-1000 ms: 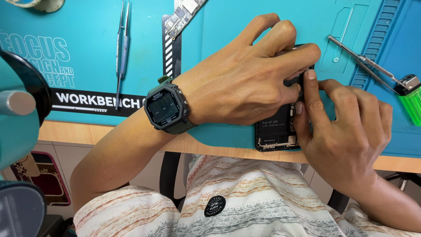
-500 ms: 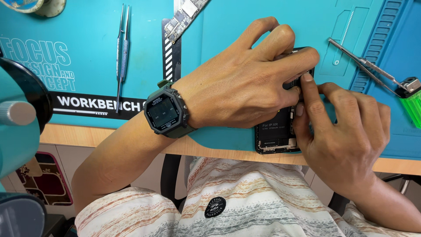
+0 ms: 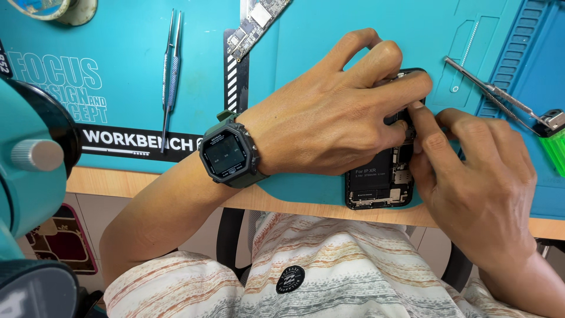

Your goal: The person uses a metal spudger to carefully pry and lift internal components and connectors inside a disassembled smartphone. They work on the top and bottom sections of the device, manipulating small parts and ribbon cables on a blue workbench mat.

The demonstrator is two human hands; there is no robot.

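Both hands pinned on one opened phone at the mat's near edge.

My left hand (image 3: pixel 335 118) lies curled over the opened smartphone (image 3: pixel 379 182), steadying it; my right hand (image 3: pixel 471 176) pinches at its internals, though what it grips I cannot tell. At 10 o'clock lie one pair of tweezers (image 3: pixel 170 70) and one circuit board (image 3: pixel 256 23); at 3 o'clock, a second pair of tweezers (image 3: pixel 494 94) and one green lighter (image 3: pixel 553 138).

Tweezers (image 3: pixel 491 91), lighter (image 3: pixel 553 141) crowding phone's (image 3: pixel 376 182) right.
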